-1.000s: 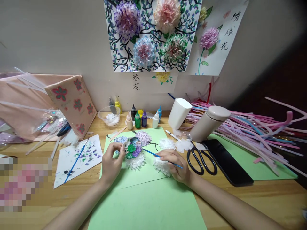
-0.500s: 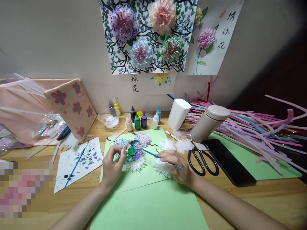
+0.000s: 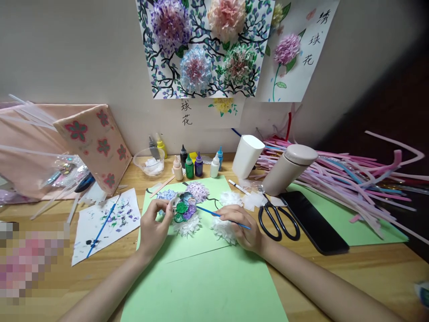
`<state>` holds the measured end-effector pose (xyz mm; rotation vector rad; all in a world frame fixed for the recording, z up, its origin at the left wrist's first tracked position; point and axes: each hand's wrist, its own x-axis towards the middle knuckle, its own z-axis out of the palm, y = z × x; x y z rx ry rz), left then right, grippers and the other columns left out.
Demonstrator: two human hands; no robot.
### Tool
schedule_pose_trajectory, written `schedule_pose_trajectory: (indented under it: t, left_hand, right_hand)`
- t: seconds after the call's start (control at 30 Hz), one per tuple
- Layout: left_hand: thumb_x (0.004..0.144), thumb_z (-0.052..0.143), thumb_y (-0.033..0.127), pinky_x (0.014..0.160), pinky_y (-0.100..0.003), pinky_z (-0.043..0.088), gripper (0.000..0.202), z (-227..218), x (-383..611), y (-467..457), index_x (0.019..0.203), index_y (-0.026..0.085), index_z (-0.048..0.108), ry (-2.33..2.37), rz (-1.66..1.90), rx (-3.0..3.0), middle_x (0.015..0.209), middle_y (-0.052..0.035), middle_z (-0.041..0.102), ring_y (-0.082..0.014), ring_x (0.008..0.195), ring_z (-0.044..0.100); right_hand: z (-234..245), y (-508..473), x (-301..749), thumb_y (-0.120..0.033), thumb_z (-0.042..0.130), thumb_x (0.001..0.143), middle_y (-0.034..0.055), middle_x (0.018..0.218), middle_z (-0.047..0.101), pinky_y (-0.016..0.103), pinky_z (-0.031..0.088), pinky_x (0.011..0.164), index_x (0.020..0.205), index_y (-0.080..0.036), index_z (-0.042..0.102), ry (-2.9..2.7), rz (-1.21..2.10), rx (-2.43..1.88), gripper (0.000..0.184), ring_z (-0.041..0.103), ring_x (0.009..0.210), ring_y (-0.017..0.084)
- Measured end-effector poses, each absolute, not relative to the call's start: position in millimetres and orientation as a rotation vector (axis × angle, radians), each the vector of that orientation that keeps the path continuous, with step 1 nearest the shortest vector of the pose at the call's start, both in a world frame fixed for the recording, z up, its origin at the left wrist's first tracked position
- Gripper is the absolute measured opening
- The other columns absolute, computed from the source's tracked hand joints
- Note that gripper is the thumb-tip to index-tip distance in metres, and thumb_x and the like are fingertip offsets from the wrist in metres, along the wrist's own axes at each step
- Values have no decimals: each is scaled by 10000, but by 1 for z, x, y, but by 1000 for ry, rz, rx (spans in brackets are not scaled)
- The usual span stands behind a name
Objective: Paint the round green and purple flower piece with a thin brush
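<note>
My left hand [image 3: 155, 225] pinches the left edge of a small paint palette [image 3: 182, 208], whose wells hold green, purple and bluish paint. Between the fingers of my right hand [image 3: 241, 229] is a thin blue paintbrush [image 3: 207, 210], its tip at the palette's right side. Under and around the palette are fluffy paper flowers: a lilac one [image 3: 197, 191] behind it, a blue one [image 3: 166, 195] to the left, and a white one [image 3: 187, 225] in front. Another white flower [image 3: 224, 229] lies partly beneath my right hand. Green paper [image 3: 201, 281] spreads under everything here.
Small paint bottles [image 3: 189, 168] stand along the wall beside a clear bowl [image 3: 149, 163]. To the left, a second brush [image 3: 102, 228] rests on a paint-spotted sheet [image 3: 129, 203]. Black-handled scissors [image 3: 270, 223], a phone [image 3: 317, 226], a tumbler [image 3: 290, 170] and pipe cleaners [image 3: 351, 179] occupy the right.
The whole view has shifted slightly, so things appear a little farther left and up. Both hands keep their holds, with the brush tip still at the palette.
</note>
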<state>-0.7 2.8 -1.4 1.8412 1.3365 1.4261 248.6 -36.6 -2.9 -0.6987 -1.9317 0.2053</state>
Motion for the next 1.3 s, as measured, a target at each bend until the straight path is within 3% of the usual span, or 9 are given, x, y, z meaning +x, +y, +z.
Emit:
schedule_pose_trajectory:
  t: [1.3]
  left_hand:
    - [833, 543, 224, 656, -242, 444, 87, -2, 0, 2, 761, 187, 513, 1287, 1421, 1879, 732, 13, 560, -106, 665, 528]
  right_hand:
    - [-8, -39, 252, -177, 324, 919, 93, 951, 648, 352, 520, 750, 1056, -204, 528, -1907, 190, -715, 248, 593, 906, 185]
